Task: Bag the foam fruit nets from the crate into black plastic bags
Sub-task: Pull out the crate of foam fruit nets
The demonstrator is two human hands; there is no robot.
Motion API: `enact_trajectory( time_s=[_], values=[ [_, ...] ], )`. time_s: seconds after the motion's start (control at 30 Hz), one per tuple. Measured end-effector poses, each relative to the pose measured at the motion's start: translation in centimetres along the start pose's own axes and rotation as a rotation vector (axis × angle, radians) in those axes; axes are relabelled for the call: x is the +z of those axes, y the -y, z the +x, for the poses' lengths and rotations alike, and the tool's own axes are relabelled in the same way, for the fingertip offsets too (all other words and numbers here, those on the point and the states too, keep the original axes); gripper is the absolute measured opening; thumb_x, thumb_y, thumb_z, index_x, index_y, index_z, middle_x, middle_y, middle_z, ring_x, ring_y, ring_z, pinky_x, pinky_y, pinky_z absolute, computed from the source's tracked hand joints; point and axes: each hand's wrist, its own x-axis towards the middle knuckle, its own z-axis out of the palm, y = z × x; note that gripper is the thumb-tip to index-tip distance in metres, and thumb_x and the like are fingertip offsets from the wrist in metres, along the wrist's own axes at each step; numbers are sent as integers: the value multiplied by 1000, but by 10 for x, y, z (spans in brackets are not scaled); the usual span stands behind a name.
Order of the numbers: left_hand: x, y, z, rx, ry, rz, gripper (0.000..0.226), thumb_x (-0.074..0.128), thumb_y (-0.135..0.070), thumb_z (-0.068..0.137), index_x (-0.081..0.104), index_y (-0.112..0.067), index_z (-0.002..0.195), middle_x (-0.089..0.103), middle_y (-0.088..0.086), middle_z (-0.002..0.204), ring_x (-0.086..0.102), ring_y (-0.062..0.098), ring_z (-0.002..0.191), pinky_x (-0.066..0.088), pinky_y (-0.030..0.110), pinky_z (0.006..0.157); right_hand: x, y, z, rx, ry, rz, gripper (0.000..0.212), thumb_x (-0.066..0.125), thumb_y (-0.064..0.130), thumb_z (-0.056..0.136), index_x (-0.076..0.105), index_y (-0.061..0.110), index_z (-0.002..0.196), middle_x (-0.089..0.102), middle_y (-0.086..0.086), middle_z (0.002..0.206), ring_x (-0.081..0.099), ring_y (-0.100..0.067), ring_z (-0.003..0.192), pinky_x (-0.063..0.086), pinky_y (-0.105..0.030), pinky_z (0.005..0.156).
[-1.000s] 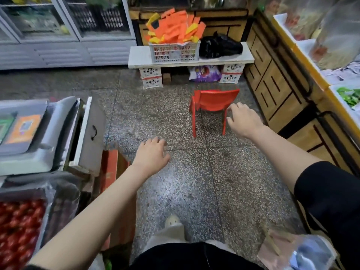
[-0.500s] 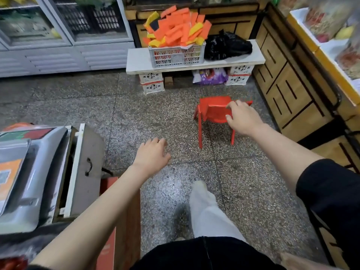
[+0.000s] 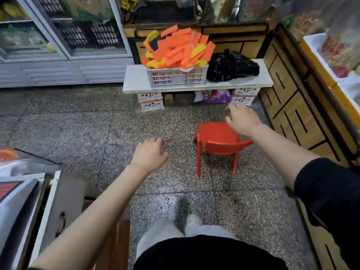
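A white plastic crate (image 3: 176,78) heaped with orange and yellow foam fruit nets (image 3: 178,48) stands on a low white bench (image 3: 134,83) against the far wall. Black plastic bags (image 3: 231,67) lie bunched on the bench just right of the crate. My left hand (image 3: 149,154) hangs in the air over the floor with loosely curled fingers, holding nothing. My right hand (image 3: 242,118) is spread open above the seat of a small red plastic chair (image 3: 218,143), well short of the bench.
Glass-door fridges (image 3: 64,41) line the back left. A wooden counter (image 3: 296,106) runs along the right. A scale and an open drawer (image 3: 56,211) sit at the lower left. Speckled stone floor (image 3: 78,131) lies between me and the bench. My leg and shoe (image 3: 192,221) show below.
I have stepped closer to the bench and the chair. My right hand went from the chair's back edge to over its seat. My left hand stayed empty.
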Motion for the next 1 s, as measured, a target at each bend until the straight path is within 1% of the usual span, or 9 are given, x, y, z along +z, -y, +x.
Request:
enact_trajectory(
  time_s=[0.1, 0.2, 0.3, 0.4, 0.5, 0.6, 0.77, 1.0],
  values=[
    [-7, 3, 30, 3, 10, -1, 39, 46, -36, 92, 49, -14, 125, 57, 5, 118, 53, 21, 108, 42, 39, 100, -7, -6, 35, 10, 25, -7, 39, 45, 25, 95, 44, 4, 129, 49, -17, 129, 47, -33, 119, 43, -46, 96],
    [-12, 13, 58, -11, 38, -6, 39, 46, -36, 92, 49, -14, 124, 57, 5, 118, 53, 22, 109, 42, 38, 98, -10, -3, 69, 8, 35, -6, 38, 44, 23, 96, 44, 3, 128, 49, -17, 129, 45, -34, 121, 40, -45, 95],
    [-17, 29, 90, -15, 60, 19, 41, 45, -41, 92, 49, -15, 124, 57, 8, 119, 52, 26, 111, 41, 38, 96, -13, 5, 105, 0, 27, -5, 38, 44, 24, 96, 44, 4, 128, 48, -18, 128, 44, -34, 121, 41, -46, 97],
    [-27, 47, 125, -10, 66, 20, 43, 47, -43, 91, 49, -15, 123, 58, 7, 119, 52, 26, 111, 41, 39, 96, -13, 17, 142, 10, 23, 7, 37, 45, 24, 95, 46, 4, 126, 49, -17, 127, 45, -34, 120, 41, -46, 97],
    [-44, 67, 155, 12, 61, 17, 41, 48, -39, 90, 49, -16, 124, 57, 6, 121, 53, 25, 111, 42, 38, 96, -16, 33, 175, 21, 31, 6, 37, 44, 24, 95, 46, 5, 126, 50, -17, 126, 45, -34, 120, 42, -45, 95],
    [-61, 89, 185, 39, 54, 29, 40, 46, -36, 91, 49, -16, 125, 56, 6, 123, 53, 25, 112, 41, 38, 97, -20, 49, 209, 31, 30, 13, 36, 44, 23, 95, 45, 5, 127, 49, -17, 127, 45, -33, 120, 39, -42, 93],
    [-88, 129, 241, 68, 74, 65, 42, 46, -38, 91, 48, -17, 127, 55, 6, 124, 50, 25, 115, 38, 38, 98, -24, 74, 270, 59, 7, 33, 36, 42, 23, 96, 46, 5, 127, 49, -15, 125, 44, -32, 120, 39, -40, 93],
    [-109, 151, 299, 124, 110, 63, 42, 44, -39, 92, 45, -17, 129, 53, 4, 124, 49, 23, 116, 36, 37, 101, -26, 74, 329, 129, 23, 44, 37, 42, 26, 96, 45, 8, 128, 49, -15, 126, 46, -32, 118, 41, -42, 94]
  ],
)
